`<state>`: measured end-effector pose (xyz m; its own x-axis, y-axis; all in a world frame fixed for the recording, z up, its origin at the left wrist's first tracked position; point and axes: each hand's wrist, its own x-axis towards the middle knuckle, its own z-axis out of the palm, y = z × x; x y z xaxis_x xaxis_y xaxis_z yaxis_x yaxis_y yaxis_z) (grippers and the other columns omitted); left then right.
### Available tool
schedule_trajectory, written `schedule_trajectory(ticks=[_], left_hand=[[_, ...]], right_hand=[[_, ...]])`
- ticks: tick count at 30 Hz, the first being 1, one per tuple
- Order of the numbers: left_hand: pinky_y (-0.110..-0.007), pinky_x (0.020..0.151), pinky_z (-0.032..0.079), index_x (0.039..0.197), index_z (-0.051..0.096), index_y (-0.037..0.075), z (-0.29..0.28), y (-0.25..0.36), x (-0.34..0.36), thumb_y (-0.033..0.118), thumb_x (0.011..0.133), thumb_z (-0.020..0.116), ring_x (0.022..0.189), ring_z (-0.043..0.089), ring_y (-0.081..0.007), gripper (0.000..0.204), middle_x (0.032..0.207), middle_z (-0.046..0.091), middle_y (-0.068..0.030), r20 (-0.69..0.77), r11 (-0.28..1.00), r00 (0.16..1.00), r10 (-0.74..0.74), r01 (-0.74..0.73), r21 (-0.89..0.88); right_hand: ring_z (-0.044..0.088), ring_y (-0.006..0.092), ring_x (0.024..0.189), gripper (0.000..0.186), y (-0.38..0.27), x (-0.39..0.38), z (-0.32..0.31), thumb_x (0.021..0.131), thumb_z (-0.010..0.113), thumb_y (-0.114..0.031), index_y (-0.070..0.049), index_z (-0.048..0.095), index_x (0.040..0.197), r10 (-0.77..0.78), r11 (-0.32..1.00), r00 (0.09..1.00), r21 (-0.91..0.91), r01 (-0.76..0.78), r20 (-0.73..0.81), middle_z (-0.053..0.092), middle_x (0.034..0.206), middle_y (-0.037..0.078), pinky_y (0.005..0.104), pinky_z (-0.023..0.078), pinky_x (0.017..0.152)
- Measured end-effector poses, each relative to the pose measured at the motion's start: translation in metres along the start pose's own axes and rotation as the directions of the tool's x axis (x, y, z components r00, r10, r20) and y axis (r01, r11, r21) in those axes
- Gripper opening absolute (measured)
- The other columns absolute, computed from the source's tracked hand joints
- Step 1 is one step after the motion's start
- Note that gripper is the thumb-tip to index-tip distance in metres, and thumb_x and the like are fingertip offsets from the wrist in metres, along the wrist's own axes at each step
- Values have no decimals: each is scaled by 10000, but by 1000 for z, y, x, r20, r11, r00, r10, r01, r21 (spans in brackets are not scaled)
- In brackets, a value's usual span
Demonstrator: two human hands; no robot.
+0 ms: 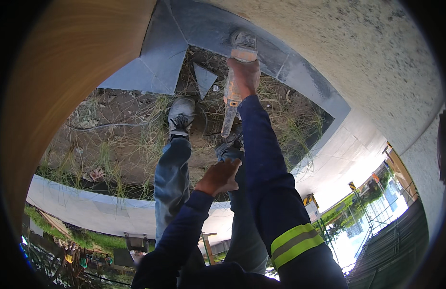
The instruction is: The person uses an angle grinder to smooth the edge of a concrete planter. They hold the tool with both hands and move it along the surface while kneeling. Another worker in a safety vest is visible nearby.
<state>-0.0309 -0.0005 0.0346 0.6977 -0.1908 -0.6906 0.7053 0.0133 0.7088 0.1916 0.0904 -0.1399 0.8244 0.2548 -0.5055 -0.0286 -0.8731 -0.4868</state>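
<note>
My right hand (245,77) is wrapped round the front of a dusty orange-and-grey angle grinder (231,94). The tool's head rests at the grey stone slab (268,52) along the foot of the wall, and its tail points back toward my feet. Whether the disc is spinning cannot be seen. Close to my right knee, my left hand (218,178) holds nothing, with its thumb apart from its loosely bent fingers. A loose triangular piece of grey stone (204,79) lies on the soil left of the grinder.
Speckled stone wall (377,62) rises at the right, and a smooth brown surface (88,48) curves in at the left. My shoes (181,115) stand on soil with dry grass (107,154) and a thin cable (107,126). A pale kerb (88,202) runs behind.
</note>
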Motion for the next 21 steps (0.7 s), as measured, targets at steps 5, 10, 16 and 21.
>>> schedule_trajectory(ticks=[5,10,16,21], left_hand=[[-526,931,564,1362,516,31,11,-2,2,182,731,750,1099,673,-444,689,1196,640,-255,-42,1000,999,9,-9,-2],[-531,933,564,1365,518,32,12,-1,7,189,736,750,1099,673,-445,688,1194,637,-251,-32,1000,999,-5,6,28],[-531,930,564,1370,519,40,13,2,8,190,723,770,1094,672,-448,710,1191,636,-250,-21,1000,1000,-12,12,17],[-533,915,567,1360,518,42,18,-2,8,193,722,770,1077,676,-451,702,1188,635,-252,-34,1000,999,8,-7,21]], right_hand=[[750,305,917,621,-7,18,-2,652,873,-343,27,685,1115,0,1000,1000,31,-1,29,764,1036,178,410,573,827],[744,320,941,651,-32,5,9,638,875,-369,40,667,1100,-19,998,998,-62,23,61,754,1032,185,429,567,851],[733,359,991,716,-12,2,-4,636,850,-374,51,614,1162,42,999,997,13,-43,58,742,1064,216,443,556,889],[746,296,909,631,-15,15,0,647,871,-343,34,677,1114,6,1000,998,25,-7,60,757,1014,168,415,566,831]])
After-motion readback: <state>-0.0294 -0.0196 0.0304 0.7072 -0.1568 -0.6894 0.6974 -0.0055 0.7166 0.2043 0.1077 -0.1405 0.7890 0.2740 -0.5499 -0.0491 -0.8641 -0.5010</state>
